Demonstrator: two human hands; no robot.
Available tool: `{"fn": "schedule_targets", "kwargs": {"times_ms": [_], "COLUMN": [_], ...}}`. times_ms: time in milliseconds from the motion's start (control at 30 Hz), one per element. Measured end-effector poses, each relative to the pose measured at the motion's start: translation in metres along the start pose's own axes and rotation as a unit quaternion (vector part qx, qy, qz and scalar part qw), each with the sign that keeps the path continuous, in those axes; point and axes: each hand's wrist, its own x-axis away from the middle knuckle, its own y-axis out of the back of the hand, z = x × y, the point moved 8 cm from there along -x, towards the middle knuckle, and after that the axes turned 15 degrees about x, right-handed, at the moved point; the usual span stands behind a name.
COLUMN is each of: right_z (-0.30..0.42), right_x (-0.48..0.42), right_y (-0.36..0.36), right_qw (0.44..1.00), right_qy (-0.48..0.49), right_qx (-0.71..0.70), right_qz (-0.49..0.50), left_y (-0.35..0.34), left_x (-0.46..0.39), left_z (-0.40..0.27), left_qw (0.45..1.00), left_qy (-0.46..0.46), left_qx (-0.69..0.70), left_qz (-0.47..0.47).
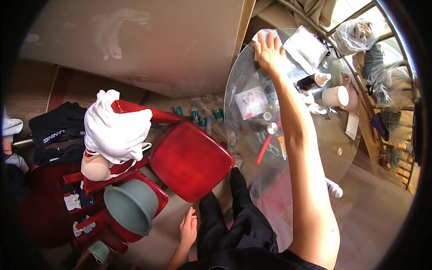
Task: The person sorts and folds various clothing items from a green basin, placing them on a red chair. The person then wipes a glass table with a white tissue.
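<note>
My right hand point(270, 54) lies flat with spread fingers on a white cloth point(266, 35) near the far edge of a round glass table point(332, 165). Beside it are a white pouch point(305, 49), a dark pump bottle point(312, 81) and a white cylindrical container point(335, 96). A picture card point(251, 102), a metal-capped container point(266, 126), a red stick-like object point(264, 149) and an orange and white tube point(282, 147) lie left of my forearm. My left hand point(188, 226) hangs low beside my leg, fingers together and slightly bent, with nothing visible in it.
A red stool or chair seat point(191, 161) stands in front of my legs. At left, red chairs hold white clothing point(116, 128), a beige bra point(96, 167) and a grey-green basin point(130, 206). Plastic bottles point(195, 113) lie on the floor. Plastic bags point(357, 35) hang from a rack at right.
</note>
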Motion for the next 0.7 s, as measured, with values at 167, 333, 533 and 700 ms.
{"fn": "schedule_targets", "kwargs": {"times_ms": [167, 333, 533, 700], "right_z": [0.018, 0.095, 0.039, 0.057], "right_x": [0.036, 0.19, 0.393, 0.262], "right_y": [0.005, 0.093, 0.131, 0.109], "right_qw": [0.992, 0.952, 0.909, 0.955], "right_qy": [0.088, 0.283, 0.329, 0.242], "right_qx": [0.009, -0.116, -0.129, -0.123], "right_qz": [-0.085, 0.022, 0.223, 0.119], "left_y": [-0.025, -0.029, -0.012, -0.003], "left_x": [0.002, -0.012, -0.025, -0.024], "left_z": [-0.018, -0.031, -0.036, -0.024], "left_qw": [1.0, 1.0, 0.999, 0.999], "left_qy": [0.02, -0.001, -0.028, -0.008], "left_qx": [0.022, 0.027, 0.026, 0.014], "left_qz": [-0.001, 0.005, 0.023, 0.043]}}
